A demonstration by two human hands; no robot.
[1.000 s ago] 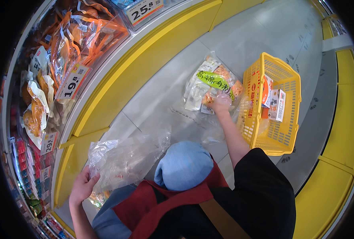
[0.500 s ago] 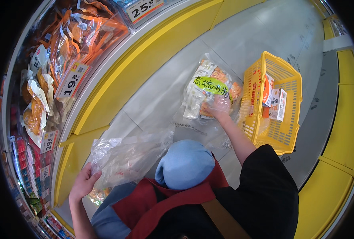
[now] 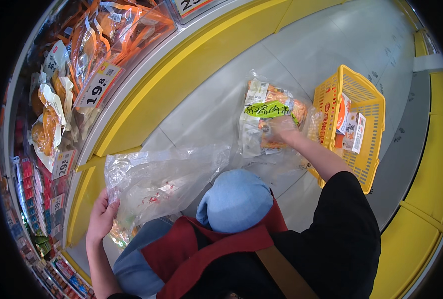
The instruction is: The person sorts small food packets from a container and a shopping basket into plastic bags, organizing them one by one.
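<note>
My left hand [image 3: 102, 214] is closed on the edge of a large clear plastic bag [image 3: 154, 187], which stretches from it across my knees toward the middle. Red print and creases show on the thin film. A bulging clear bag [image 3: 254, 117] of small packaged snacks with a bright green label [image 3: 266, 109] lies on the floor ahead. Reaching into or onto its near right part is my right hand [image 3: 283, 128]. Plastic film and packs cover its fingertips, so its grip is hidden.
A yellow shopping basket [image 3: 376, 144] with a few white and orange packs [image 3: 352, 132] stands right of the snack bag. Along the left runs a shelf with a yellow base [image 3: 181, 65], bagged food [image 3: 52, 119] and price tags [image 3: 98, 85]. Another yellow shelf base [image 3: 421, 239] is at right.
My left hand has risen slightly, spreading the clear bag higher and flatter. My right hand remains at the snack bag. The whole view has shifted a little.
</note>
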